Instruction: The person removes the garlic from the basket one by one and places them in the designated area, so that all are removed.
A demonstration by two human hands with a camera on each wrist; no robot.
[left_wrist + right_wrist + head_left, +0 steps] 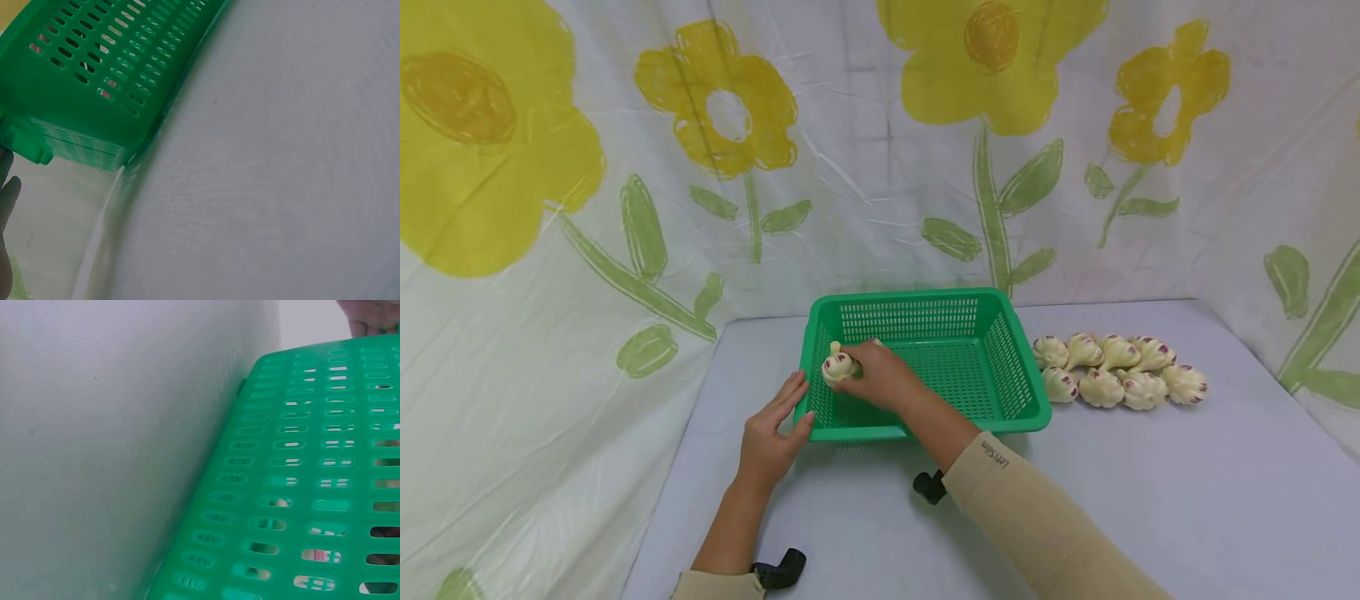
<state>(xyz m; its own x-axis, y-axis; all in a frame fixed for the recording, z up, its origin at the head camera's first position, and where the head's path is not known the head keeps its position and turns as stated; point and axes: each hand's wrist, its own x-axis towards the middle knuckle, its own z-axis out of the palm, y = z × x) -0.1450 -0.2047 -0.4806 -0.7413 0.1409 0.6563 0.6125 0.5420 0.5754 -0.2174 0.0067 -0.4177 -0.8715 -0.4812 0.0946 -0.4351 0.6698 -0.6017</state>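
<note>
A green plastic basket (925, 432) with slotted walls stands on the table. My right hand (883, 377) reaches over its front rim and grips a garlic bulb (837, 367), pale with purple marks, inside the left end. A bit of another pale, purple-marked piece shows just behind the knuckles, mostly hidden. At the basket's front left corner my left hand (771, 437) rests against the rim, fingers extended and thumb apart. In the left wrist view only some fingers (7, 200) show, beside the basket's lip. Through the slots of the basket wall (294, 487), pale and pinkish patches appear in the right wrist view.
Several garlic bulbs (1101, 388) lie in two rows on the white-covered table (1150, 483), right of the basket. A white curtain with yellow flowers (850, 167) hangs behind and at both sides. Black devices (781, 569) sit at both wrists.
</note>
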